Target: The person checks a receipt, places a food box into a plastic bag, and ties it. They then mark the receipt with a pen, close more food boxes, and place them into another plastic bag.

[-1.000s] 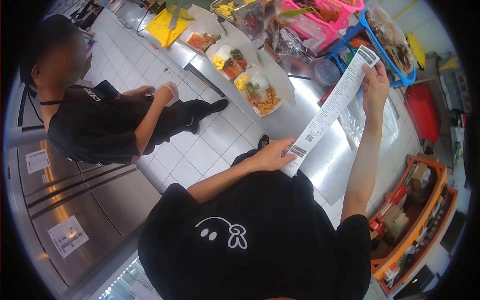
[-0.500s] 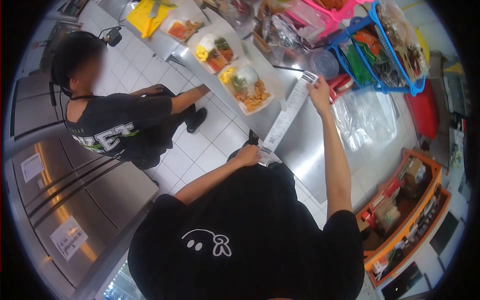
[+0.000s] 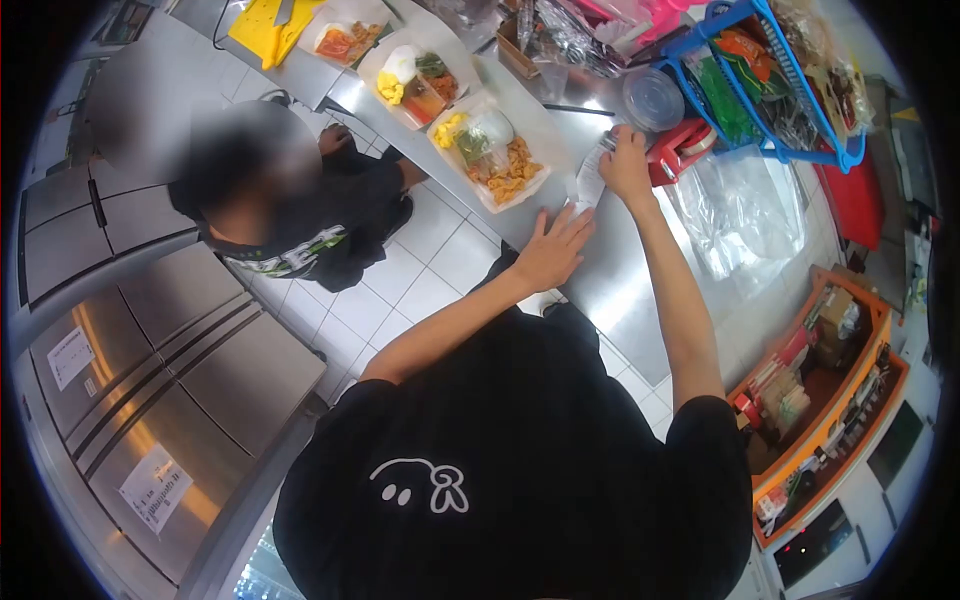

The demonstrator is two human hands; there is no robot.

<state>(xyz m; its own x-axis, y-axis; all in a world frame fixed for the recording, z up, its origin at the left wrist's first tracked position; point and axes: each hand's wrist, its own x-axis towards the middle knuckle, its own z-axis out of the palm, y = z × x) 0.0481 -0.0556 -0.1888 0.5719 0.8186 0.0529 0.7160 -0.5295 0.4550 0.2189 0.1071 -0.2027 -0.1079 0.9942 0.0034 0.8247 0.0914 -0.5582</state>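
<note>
A white printed paper strip (image 3: pixel 590 183) lies on the steel counter (image 3: pixel 620 300), folded or gathered shorter, between my two hands. My right hand (image 3: pixel 627 168) is closed on its upper right part. At its lower end my left hand (image 3: pixel 556 246) has its fingers spread, the tips touching or very near the paper. Just left of the strip is an open food box (image 3: pixel 490 160) with rice, egg and browned pieces. Beyond it are a second food box (image 3: pixel 415 85) and a third (image 3: pixel 347 40). A red tape dispenser (image 3: pixel 682 150) sits right of my right hand.
Clear plastic bags (image 3: pixel 735 215) lie at the counter's right. Behind are a round clear tub (image 3: pixel 652 100) and a blue basket (image 3: pixel 790 90) of packets. A co-worker (image 3: pixel 300 190) in dark clothes bends at the left, near steel refrigerators (image 3: pixel 240 390). An orange-edged crate (image 3: pixel 820 370) stands lower right.
The strip, earlier stretched long between my hands, is now short and on the counter. My left hand moved up and right and opened its fingers. The co-worker leaned closer to the counter.
</note>
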